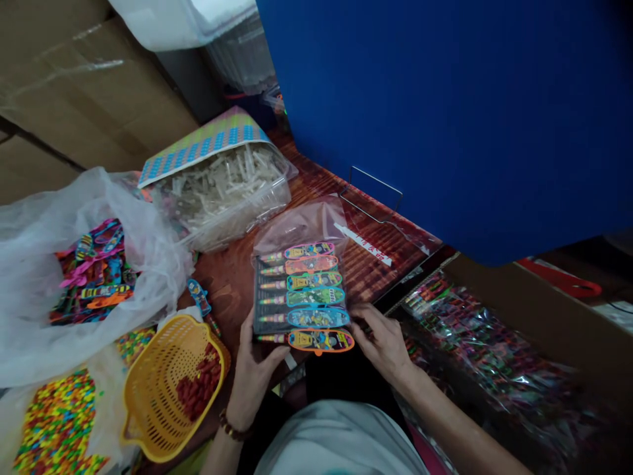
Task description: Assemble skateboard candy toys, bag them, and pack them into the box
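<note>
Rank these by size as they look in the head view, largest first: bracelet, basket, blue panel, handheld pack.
1. Blue panel
2. Basket and pack: too alike in size to rank, and nearness to the camera may differ.
3. Bracelet

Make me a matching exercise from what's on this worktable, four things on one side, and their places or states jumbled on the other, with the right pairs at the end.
Column one
1. Yellow perforated plastic basket
2. Flat clear plastic packet of six colourful skateboard-shaped pieces
3. Transparent plastic box with a patterned flap
4. Narrow white strip

Column two
A. Filled with short translucent tubes
B. Lying flat, bearing red marks
C. Holding small dark-red pieces
D. Between the left hand and the right hand

Right pairs: 1-C, 2-D, 3-A, 4-B
</note>
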`<state>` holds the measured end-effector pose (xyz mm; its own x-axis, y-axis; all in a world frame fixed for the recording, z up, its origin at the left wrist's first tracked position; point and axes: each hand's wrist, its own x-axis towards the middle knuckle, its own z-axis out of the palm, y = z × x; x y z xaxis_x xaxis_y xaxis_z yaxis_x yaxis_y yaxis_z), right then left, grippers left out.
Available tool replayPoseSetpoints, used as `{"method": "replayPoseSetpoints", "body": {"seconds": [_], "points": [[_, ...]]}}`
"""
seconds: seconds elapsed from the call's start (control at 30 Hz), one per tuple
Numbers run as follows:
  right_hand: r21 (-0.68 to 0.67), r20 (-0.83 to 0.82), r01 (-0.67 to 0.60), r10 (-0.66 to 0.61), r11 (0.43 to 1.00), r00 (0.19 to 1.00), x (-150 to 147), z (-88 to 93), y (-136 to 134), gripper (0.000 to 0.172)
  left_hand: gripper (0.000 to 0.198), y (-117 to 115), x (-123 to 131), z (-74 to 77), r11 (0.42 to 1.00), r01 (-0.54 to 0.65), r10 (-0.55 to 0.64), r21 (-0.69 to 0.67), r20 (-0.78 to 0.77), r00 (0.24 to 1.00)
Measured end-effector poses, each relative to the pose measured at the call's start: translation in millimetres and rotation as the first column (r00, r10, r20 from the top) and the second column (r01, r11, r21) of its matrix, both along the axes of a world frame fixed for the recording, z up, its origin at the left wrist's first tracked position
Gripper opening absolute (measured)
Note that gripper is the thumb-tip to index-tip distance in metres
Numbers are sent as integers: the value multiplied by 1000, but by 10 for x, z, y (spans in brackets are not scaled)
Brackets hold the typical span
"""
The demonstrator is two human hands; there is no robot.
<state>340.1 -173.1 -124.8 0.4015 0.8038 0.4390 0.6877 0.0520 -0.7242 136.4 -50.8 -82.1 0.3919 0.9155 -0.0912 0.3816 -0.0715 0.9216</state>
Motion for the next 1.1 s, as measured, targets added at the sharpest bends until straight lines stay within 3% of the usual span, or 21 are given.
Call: {"method": "replayPoseSetpoints", "body": {"seconds": [0.17,0.43,0.73,0.9,1.1], "points": [[54,-10,-2,2,999,1000,39,38,21,11,58,-35,31,-83,994,-74,74,83,-1,997],[65,175,-62,49,996,983,121,129,13,11,44,-15,63,-176,961,-214,226,173,-54,973],[-34,227,57,-48,998,973,73,167,77,9,47,26,88,-188,970,-189,199,154,-53,979],[-12,164,55,-53,998,985,126,329,177,11,45,139,156,-41,951,-248,267,187,-88,960],[17,135,56,-58,998,989,296,723,384,12,37,394,293,398,922,-234,281,308,-115,953]]}}
